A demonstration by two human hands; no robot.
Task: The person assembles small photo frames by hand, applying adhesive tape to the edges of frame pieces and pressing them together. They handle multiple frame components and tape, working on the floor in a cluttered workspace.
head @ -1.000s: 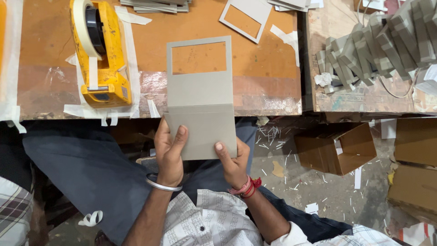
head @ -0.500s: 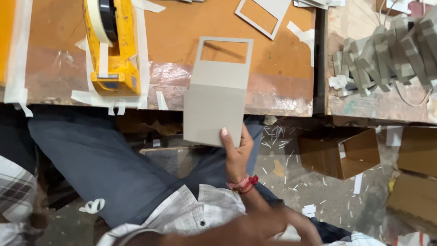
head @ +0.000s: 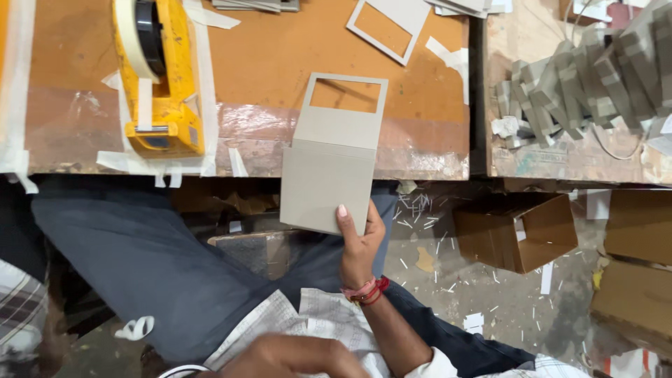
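One hand only, my right hand (head: 358, 241), pinches the grey folded board (head: 329, 164) at its lower corner, thumb on top; board half on the table edge (head: 420, 164), half overhanging; left hand (head: 294, 355) low by my shirt, fingers unclear, can't tell; risk I see: single-corner grip lets board tip off.

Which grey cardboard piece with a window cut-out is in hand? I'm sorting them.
The folded grey cardboard piece overhanging the table edge, pinched by the right hand; the other window frame lies untouched farther back.
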